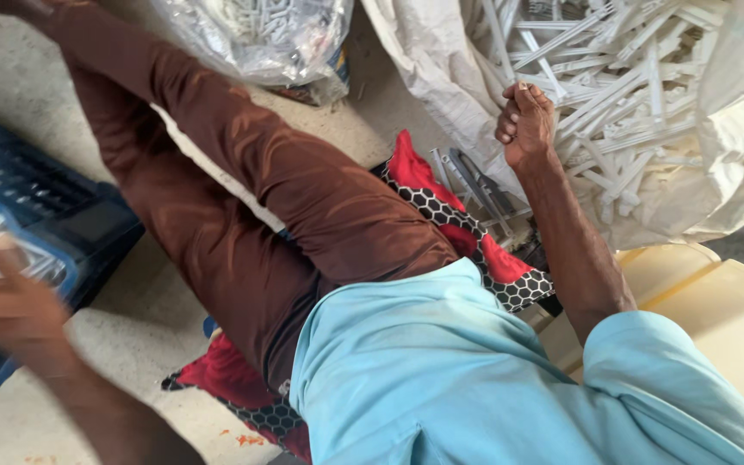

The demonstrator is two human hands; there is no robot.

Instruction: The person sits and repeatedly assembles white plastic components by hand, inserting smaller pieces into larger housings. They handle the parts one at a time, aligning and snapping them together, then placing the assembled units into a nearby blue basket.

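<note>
Here, thin white plastic sticks [622, 95] fill the sack [441, 69].

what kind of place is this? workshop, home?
Likely an informal sorting or piecework spot on a bare concrete floor, not a fitted workshop. A big white woven sack spills white plastic strips, which the right hand reaches into; a blue plastic crate sits by the blurred left hand.

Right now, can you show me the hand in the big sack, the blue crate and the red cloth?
right hand [524, 123], head view, on the closed knuckles.
blue crate [40, 194], head view, on its slatted wall.
red cloth [411, 168], head view, on the plain red fold.
</note>
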